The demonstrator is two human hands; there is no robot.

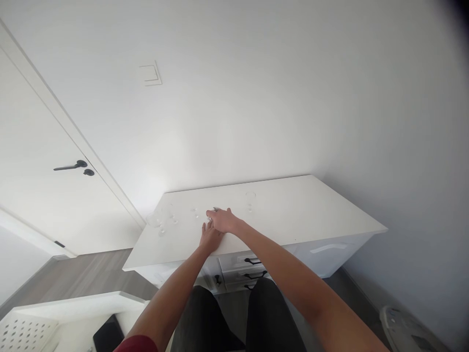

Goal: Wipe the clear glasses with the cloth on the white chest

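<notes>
Both hands meet on the white surface (293,205), the right hand (223,220) partly over the left hand (211,238). A small, mostly hidden item (215,209) peeks out at their far side; whether either hand grips it, I cannot tell. One clear glass (250,196) is to their right, other clear glassware (156,220) to their left.

White door (36,132), black handle (68,167), wall switch (150,73), grey floor (98,276)

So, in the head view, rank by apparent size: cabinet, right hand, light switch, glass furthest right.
1. Cabinet
2. Right hand and light switch: too alike to rank
3. Glass furthest right: smallest
</notes>
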